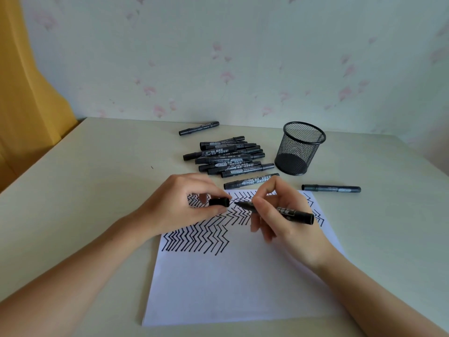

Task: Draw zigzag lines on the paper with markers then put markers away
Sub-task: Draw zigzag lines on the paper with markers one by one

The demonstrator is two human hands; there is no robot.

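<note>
— While you're standing there, what is the left hand [184,203] doing?

— It's pinching a short black cap [219,202] between thumb and fingertips, holding it just above the paper [233,283], open end facing right.

— And next to it?

— The uncapped marker [274,209], black with a pale printed label, is pointing its dark tip straight at the cap, just short of it. The right hand [284,215] is gripping its barrel between thumb and forefinger, with the other fingers curling underneath and the back end sticking out to the right.

— How is the sheet looking?

— White, lying on the pale table [73,203] nearest us. Black zigzag lines [196,239] are filling its far half in tight rows; the near half is blank.

— Beyond that?

— A heap of capped black markers [228,156] is lying past the paper, one stray marker [198,128] sitting by the wall. Right of the heap, a black mesh pen cup [300,148] is standing upright, and another single marker [331,188] is lying near the sheet's far right corner.
</note>
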